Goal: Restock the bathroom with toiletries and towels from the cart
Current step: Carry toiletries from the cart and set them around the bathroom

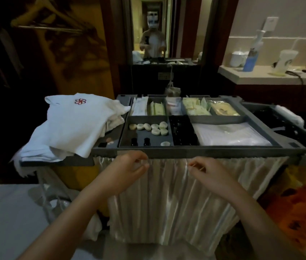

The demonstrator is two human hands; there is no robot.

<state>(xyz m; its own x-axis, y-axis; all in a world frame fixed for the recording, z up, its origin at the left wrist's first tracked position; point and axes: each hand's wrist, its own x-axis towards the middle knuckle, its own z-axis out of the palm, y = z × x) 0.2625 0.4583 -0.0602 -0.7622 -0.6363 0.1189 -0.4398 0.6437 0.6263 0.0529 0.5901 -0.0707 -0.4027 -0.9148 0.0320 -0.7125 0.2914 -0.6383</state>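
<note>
White towels (red emblem), grey cart

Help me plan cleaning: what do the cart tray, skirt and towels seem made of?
Tray: probably moulded plastic, matte grey, with formed dividers. Skirt: satin-like fabric, glossy sheen on pleats. Towels: white terry, likely cotton, soft matte folds, stitched red logo.

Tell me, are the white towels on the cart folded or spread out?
Folded: the white towels lie stacked on the left end of the cart, logo up.
</note>
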